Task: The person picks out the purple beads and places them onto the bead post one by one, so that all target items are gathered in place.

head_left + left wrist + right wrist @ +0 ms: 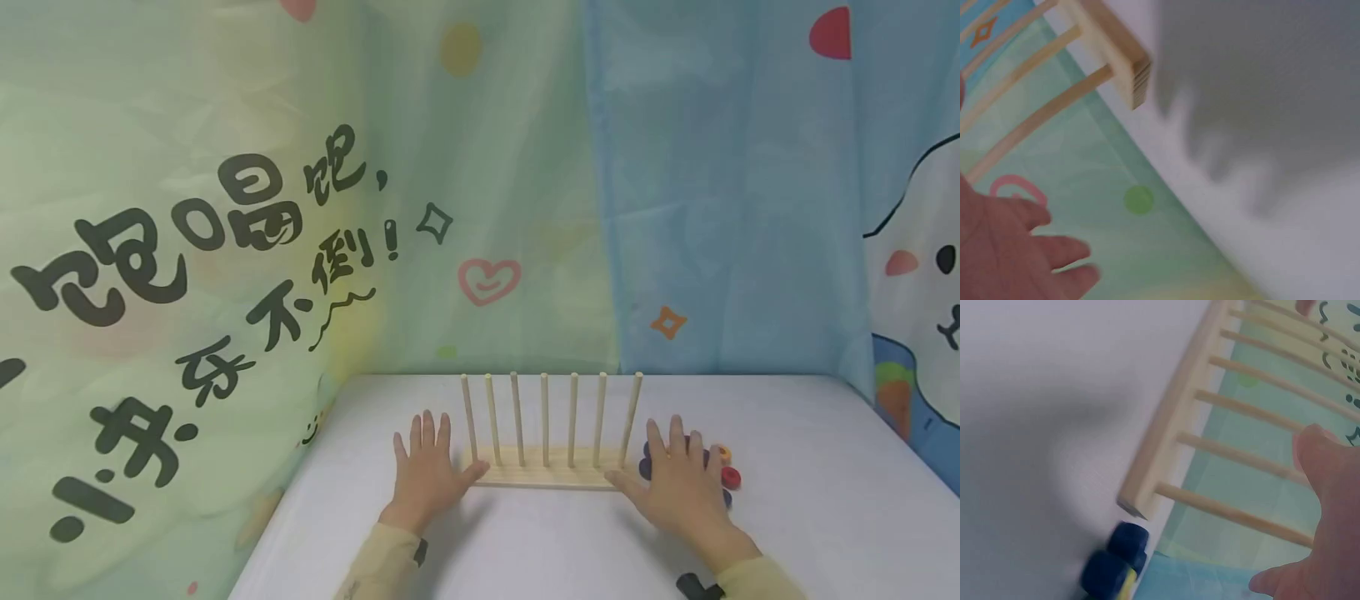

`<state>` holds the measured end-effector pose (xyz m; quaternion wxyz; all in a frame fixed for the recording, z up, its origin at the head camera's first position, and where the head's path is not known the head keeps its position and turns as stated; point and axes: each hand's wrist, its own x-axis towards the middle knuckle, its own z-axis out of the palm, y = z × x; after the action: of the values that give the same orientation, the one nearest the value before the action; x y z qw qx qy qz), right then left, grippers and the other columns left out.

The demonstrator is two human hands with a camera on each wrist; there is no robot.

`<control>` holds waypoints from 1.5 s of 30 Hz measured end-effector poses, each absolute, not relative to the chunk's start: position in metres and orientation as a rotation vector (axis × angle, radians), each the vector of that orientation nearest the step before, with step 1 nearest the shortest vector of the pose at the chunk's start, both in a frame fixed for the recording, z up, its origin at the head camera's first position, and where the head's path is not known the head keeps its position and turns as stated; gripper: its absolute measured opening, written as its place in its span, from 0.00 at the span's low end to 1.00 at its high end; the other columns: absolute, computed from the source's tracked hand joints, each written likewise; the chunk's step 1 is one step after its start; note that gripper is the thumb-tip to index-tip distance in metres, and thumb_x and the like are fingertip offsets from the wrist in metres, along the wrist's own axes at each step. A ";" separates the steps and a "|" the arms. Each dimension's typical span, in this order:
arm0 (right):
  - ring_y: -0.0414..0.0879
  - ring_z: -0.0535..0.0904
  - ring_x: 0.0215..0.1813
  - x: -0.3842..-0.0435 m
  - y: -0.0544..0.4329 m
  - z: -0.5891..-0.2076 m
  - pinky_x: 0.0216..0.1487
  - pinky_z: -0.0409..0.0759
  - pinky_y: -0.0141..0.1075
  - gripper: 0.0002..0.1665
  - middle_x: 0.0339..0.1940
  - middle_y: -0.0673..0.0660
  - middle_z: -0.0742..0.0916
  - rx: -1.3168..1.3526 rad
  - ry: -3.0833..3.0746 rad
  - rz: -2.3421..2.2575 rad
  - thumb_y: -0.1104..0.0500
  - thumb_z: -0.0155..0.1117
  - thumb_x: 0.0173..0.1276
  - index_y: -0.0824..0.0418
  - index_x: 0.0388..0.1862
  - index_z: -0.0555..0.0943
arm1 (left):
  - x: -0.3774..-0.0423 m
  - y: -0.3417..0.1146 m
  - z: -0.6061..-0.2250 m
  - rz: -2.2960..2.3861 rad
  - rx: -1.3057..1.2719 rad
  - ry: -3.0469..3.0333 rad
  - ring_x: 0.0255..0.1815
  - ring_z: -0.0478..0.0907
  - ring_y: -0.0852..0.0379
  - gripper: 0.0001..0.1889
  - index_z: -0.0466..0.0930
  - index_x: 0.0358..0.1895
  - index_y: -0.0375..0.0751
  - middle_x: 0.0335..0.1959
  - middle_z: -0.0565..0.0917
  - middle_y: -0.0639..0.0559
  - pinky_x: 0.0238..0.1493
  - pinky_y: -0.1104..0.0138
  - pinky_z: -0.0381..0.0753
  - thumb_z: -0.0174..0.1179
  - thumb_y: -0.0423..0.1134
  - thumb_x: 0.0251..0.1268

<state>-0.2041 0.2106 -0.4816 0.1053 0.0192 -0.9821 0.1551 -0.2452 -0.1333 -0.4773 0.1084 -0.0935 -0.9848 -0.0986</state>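
A wooden rack (546, 478) with a flat base and several upright pegs stands on the white table. By its left end is my left hand (426, 477), palm down with fingers spread and the thumb at the base's edge; whether it touches is unclear. At the right end my right hand (681, 492) is held likewise, its thumb close to the base. Beyond and beneath that hand lie small beads, partly hidden: dark blue ones (646, 469), a red one (731, 477) and an orange one (723, 454). In the right wrist view, dark blue beads (1104, 574) lie near the rack's end.
The white tabletop (555, 550) reaches back to a printed curtain (487, 167) that hangs behind and along the left side. Dark straps (699, 587) show at the sleeves. Shadows of the hands fall on the table.
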 end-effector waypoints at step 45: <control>0.70 0.69 0.66 -0.160 0.160 -0.526 0.64 0.65 0.66 0.24 0.65 0.70 0.75 -0.049 -2.558 1.156 0.58 0.66 0.64 0.63 0.59 0.78 | -0.225 -0.120 -0.533 -1.479 -0.018 -2.646 0.72 0.55 0.28 0.25 0.73 0.61 0.28 0.61 0.76 0.31 0.72 0.34 0.36 0.47 0.47 0.74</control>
<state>-0.1602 0.1598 -0.5264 0.1663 -0.0171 -0.8984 0.4061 -0.2252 -0.1199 -0.5330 0.0551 -0.0058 -0.8715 -0.4872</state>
